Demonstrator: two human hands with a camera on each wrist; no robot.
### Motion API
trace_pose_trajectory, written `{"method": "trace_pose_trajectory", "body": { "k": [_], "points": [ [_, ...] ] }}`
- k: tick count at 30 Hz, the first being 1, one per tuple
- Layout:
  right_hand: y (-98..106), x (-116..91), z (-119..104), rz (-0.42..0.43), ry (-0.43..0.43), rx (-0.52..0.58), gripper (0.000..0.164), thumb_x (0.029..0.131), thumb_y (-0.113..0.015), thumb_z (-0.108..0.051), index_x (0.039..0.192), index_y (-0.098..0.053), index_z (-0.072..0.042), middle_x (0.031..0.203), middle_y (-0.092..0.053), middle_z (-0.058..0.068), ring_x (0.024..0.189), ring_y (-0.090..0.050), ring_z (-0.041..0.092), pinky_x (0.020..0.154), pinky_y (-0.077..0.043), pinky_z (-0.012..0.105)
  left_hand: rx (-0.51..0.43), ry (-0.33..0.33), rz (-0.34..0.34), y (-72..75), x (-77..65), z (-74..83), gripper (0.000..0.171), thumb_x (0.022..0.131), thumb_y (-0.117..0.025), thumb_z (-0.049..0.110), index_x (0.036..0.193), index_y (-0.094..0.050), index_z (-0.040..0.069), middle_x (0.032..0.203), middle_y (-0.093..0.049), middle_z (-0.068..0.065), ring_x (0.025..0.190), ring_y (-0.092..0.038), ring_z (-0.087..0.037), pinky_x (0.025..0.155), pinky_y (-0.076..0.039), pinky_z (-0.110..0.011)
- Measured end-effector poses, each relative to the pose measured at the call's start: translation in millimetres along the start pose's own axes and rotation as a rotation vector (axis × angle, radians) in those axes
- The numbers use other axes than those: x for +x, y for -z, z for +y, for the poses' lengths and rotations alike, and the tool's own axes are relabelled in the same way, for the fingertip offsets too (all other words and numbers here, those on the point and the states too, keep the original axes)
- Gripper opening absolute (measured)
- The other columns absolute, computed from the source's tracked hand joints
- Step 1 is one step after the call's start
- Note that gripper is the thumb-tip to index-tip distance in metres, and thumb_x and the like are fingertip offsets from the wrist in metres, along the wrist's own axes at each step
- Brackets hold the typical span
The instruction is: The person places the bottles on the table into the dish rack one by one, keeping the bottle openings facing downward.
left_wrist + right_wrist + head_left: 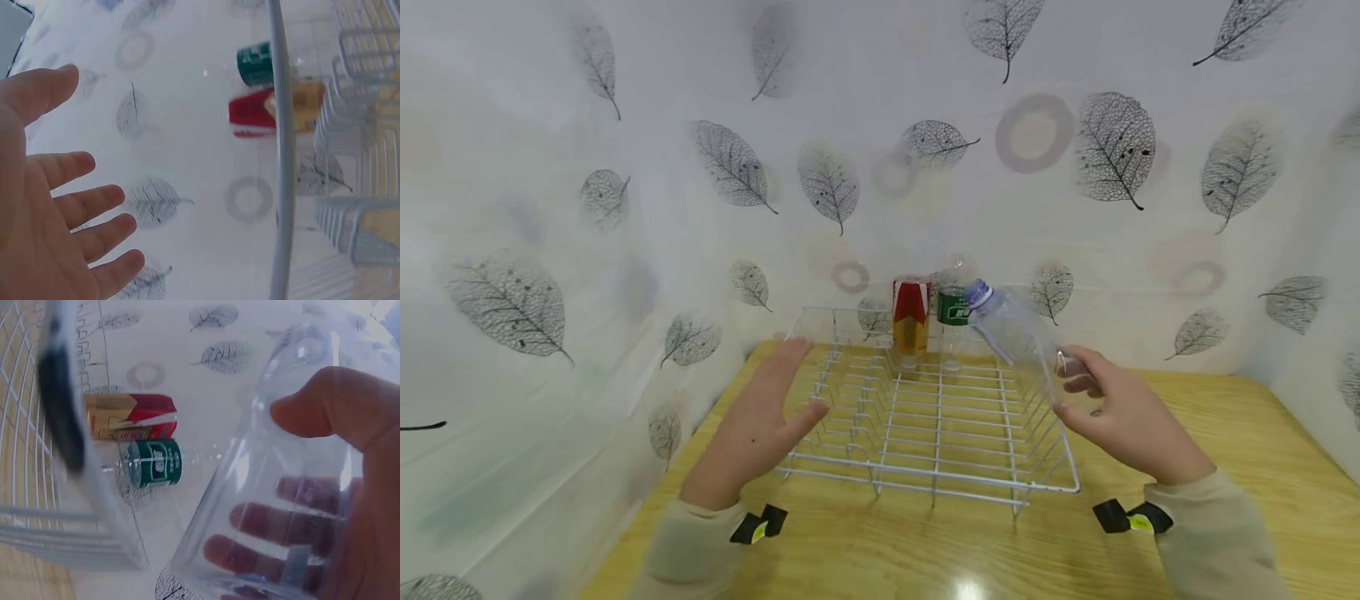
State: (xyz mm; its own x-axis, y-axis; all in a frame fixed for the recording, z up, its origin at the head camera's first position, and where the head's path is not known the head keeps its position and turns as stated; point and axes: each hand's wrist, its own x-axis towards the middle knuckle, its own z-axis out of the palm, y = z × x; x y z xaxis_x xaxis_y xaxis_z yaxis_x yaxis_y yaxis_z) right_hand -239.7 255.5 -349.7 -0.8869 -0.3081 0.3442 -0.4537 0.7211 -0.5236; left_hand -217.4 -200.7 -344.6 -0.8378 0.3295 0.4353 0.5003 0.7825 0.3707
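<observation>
My right hand [1123,417] grips a clear plastic bottle [1017,327] at the right side of a white wire rack [955,479]. In the head view the bottle tilts, its blue-violet cap [978,292] pointing up and left. Through the clear wall in the right wrist view, my fingers [281,528] show behind the bottle, with the thumb on the near side. My left hand [760,429] is beside the rack's left side, holding nothing, its fingers spread in the left wrist view.
At the rack's back stand a red and gold can [911,321] and a clear bottle with a green label [953,307]. The rack stands on a yellow wood-grain table [880,550]. A pale leaf-print sheet [865,108] hangs behind and at the sides.
</observation>
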Motion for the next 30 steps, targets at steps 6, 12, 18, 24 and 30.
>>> {"method": "trace_pose_trajectory", "body": {
  "k": [6,12,18,24,30],
  "points": [
    [-2.8,-2.9,-22.2,0.000,0.021,-0.156,0.073,0.087,-0.078,-0.031,0.149,-0.047,-0.010,0.124,-0.067,0.007,0.104,-0.068,0.027,0.079,-0.056,0.053,0.075,-0.179,0.064,-13.8,12.5,28.7,0.084,0.094,-0.068,0.050,0.160,-0.031,0.012,0.164,-0.028,-0.012,0.150,-0.024,-0.032,0.117,-0.029,-0.056],
    [-18.0,-4.2,-36.2,0.024,0.122,-0.324,0.073,0.081,-0.079,-0.033,0.145,-0.053,-0.010,0.122,-0.069,0.008,0.098,-0.069,0.025,0.071,-0.057,0.046,0.089,-0.355,0.104,-35.2,24.9,50.7,0.084,0.091,-0.071,0.048,0.158,-0.035,0.012,0.164,-0.029,-0.010,0.152,-0.020,-0.030,0.121,-0.021,-0.053],
    [-34.7,-3.2,-43.2,0.059,0.244,-0.387,0.072,0.075,-0.083,-0.032,0.138,-0.059,-0.007,0.120,-0.070,0.012,0.100,-0.069,0.032,0.082,-0.057,0.051,0.228,-0.447,0.099,-56.7,34.7,74.6,0.086,0.089,-0.074,0.052,0.157,-0.037,0.014,0.163,-0.030,-0.011,0.153,-0.017,-0.027,0.121,-0.019,-0.052],
    [-45.1,-4.0,-54.2,0.029,0.287,-0.437,0.071,0.073,-0.086,-0.031,0.135,-0.061,-0.006,0.125,-0.068,0.012,0.108,-0.067,0.032,0.086,-0.055,0.054,0.348,-0.463,0.030,-73.6,40.6,96.1,0.091,0.083,-0.080,0.054,0.155,-0.042,0.013,0.160,-0.035,-0.011,0.152,-0.022,-0.028,0.123,-0.014,-0.047],
    [-53.1,-6.4,-59.0,0.021,0.305,-0.471,0.072,0.072,-0.088,-0.033,0.135,-0.062,-0.009,0.122,-0.067,0.009,0.114,-0.063,0.031,0.089,-0.053,0.055,0.437,-0.447,0.016,-86.2,44.6,106.4,0.097,0.081,-0.078,0.061,0.155,-0.041,0.011,0.157,-0.041,-0.012,0.148,-0.031,-0.032,0.121,-0.022,-0.049]
  ]
}}
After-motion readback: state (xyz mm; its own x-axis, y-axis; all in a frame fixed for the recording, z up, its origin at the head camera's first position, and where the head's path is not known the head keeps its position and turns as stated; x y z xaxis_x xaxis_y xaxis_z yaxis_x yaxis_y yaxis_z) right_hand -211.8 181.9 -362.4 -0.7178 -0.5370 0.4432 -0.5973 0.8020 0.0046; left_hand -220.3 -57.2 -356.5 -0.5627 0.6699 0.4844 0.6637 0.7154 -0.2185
